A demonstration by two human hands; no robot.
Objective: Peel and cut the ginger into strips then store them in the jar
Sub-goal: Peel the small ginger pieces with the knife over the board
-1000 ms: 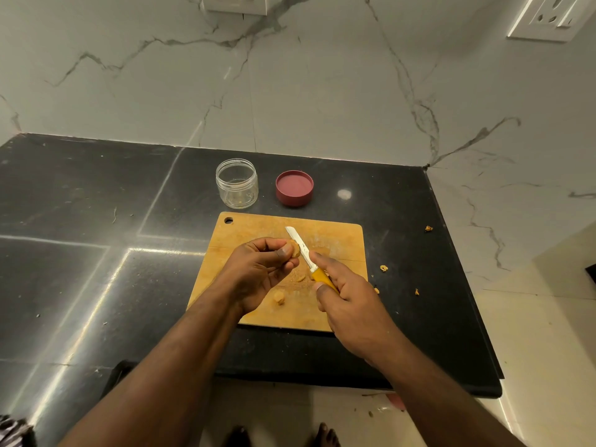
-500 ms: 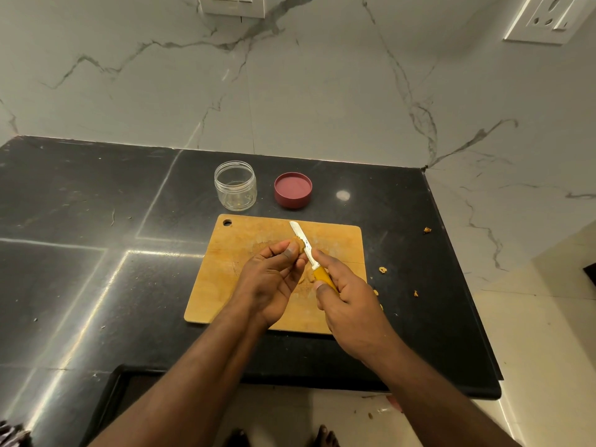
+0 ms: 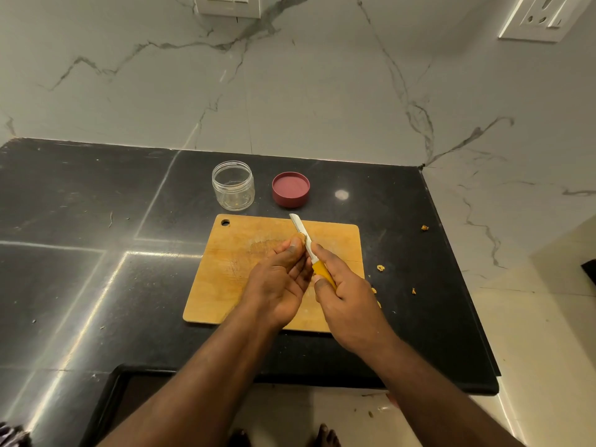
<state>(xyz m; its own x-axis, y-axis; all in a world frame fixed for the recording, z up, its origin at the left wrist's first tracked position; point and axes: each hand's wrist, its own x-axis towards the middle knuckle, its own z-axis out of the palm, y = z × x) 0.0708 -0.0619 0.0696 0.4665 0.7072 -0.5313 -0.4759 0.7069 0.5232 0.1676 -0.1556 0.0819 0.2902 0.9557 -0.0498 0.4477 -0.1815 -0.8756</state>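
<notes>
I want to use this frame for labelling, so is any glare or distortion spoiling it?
Head view: bright glare streaks cross the black countertop at left; wide-angle bending curves its edges; the ginger, knife and jar stay sharp and evenly lit.

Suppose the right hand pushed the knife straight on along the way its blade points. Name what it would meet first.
Probably the red lid: the right hand aims the knife up-left past the cutting board edge. The blade's height is unclear, so it might pass over.

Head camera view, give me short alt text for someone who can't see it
A left hand pinches a ginger piece against a yellow-handled knife gripped by the right hand, above a wooden cutting board. Behind it stand an open jar and its red lid.
</notes>
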